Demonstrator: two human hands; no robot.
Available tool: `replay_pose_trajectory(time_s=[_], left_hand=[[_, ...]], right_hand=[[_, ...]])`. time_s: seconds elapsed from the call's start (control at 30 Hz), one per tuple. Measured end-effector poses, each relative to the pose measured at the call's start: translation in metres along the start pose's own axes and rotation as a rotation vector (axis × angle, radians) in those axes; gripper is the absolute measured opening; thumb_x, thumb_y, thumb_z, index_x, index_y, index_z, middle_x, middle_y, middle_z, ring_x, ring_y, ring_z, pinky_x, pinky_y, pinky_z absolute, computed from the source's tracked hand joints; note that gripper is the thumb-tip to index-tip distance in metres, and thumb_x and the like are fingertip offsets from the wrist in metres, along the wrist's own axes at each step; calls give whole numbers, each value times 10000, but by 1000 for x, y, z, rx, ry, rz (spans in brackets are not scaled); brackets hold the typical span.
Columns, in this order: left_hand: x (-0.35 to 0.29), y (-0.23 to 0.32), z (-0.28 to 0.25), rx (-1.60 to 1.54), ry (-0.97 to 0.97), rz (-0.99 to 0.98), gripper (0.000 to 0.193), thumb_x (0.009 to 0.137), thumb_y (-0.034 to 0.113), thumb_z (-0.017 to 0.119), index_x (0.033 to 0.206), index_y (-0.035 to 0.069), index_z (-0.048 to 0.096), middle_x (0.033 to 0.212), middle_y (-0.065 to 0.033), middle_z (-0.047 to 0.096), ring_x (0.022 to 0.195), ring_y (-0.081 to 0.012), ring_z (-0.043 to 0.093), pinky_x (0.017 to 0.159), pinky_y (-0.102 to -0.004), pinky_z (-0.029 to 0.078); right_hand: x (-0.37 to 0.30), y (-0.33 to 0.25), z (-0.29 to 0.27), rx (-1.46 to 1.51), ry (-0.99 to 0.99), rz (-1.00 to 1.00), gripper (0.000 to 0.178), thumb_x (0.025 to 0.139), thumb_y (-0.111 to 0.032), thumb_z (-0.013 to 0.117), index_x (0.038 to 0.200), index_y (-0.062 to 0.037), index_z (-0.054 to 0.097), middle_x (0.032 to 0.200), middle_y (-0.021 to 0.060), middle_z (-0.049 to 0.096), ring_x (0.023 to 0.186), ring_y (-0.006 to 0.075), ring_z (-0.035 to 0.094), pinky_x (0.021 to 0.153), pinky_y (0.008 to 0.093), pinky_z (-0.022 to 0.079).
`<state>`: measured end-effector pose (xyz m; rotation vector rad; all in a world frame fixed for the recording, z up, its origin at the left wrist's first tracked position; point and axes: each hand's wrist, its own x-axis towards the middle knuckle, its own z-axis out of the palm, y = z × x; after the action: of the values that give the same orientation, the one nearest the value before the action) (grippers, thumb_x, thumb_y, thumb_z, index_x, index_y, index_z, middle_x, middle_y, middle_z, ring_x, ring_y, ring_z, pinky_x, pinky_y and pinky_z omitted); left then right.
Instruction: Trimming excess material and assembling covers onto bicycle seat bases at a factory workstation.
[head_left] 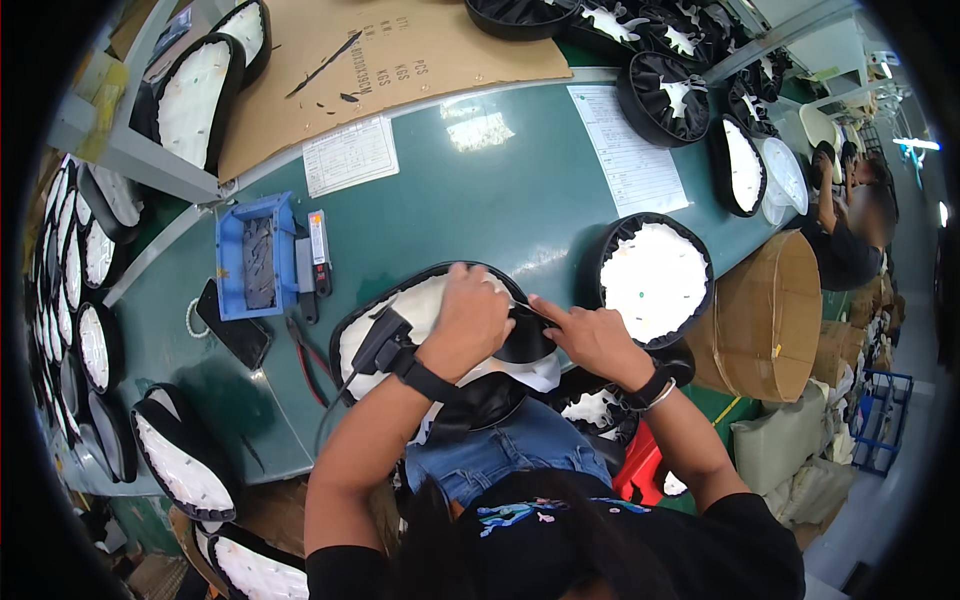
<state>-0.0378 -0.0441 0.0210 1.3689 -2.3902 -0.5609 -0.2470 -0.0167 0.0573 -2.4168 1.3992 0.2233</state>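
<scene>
The curled left hand (pixel 468 318) and half-curled right hand (pixel 598 342) meet at a black-rimmed white pad (pixel 424 300), counter-supported (pixel 450 205) presumably for steadiness; I cannot tell what they grip.

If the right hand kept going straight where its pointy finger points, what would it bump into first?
Probably the black edge of the white-topped pad, close to the right hand's fingertip, with the left hand just beyond. Depth there is hard to judge.

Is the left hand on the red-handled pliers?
No, the left hand is over the black-rimmed white piece; the pliers lie apart on the table.
</scene>
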Motion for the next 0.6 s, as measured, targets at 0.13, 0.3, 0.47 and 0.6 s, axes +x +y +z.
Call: replay_pose_trajectory(time_s=[0.13,0.3,0.47,0.6], left_hand=[[-4,-40,28,-356,-5,146,216,685,257,716,602,87,613,636,-37,538,748,-175,500,787,-368,309],[-7,-57,24,-1610,108,-134,248,738,129,659,583,31,492,618,-1,457,633,-129,425,656,-293,327],[-4,-68,-17,-1618,358,-172,221,735,53,646,602,0,477,642,-17,455,674,-155,431,653,-303,356],[-37,-98,-47,-737,407,-404,215,753,117,692,687,-35,556,888,-105,620,831,-229,556,777,-321,421]], right_hand=[[-8,-9,17,92,-13,93,544,894,-294,557,1395,-191,373,603,113,595,509,314,588,452,419,444],[-61,-65,42,99,0,401,585,885,-255,582,1392,-81,348,628,151,605,537,335,603,468,435,452],[-72,-96,34,165,-77,479,474,883,-231,575,1304,-62,436,639,145,606,503,330,589,443,433,441],[-29,-48,11,-44,-10,244,500,876,-256,565,1352,-179,436,650,117,581,488,297,569,433,415,433]])
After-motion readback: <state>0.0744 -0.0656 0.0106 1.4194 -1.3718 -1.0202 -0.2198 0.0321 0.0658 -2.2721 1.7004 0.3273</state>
